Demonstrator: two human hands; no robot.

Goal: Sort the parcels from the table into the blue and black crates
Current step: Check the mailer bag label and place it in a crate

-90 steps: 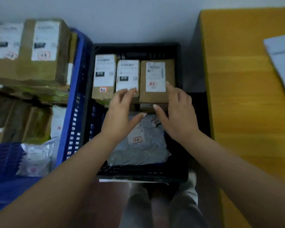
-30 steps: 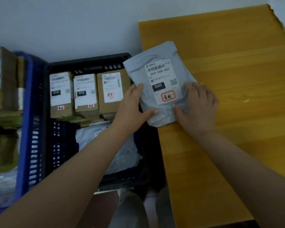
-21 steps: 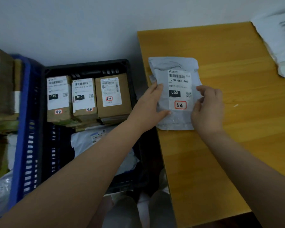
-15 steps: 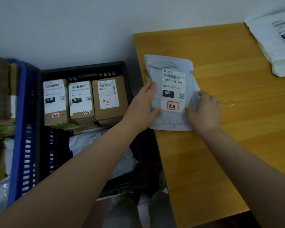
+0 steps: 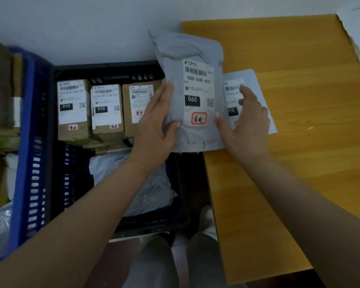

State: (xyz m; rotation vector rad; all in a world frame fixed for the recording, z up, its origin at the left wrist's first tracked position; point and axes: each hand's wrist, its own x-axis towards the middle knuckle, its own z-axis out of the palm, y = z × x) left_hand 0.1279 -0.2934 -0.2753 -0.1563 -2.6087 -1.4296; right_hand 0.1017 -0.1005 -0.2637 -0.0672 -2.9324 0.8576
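1. On the table (image 5: 289,163), a second bag (image 5: 256,94) is half hidden by the right hand (image 5: 245,129).
2. The grey bag (image 5: 192,96) is held between both hands at the table's left edge, beside the black crate (image 5: 108,70).
3. Left hand (image 5: 154,125): thumb pinched on the bag, fingers straight.
4. Right hand: thumb on the bag, fingers loosely spread.
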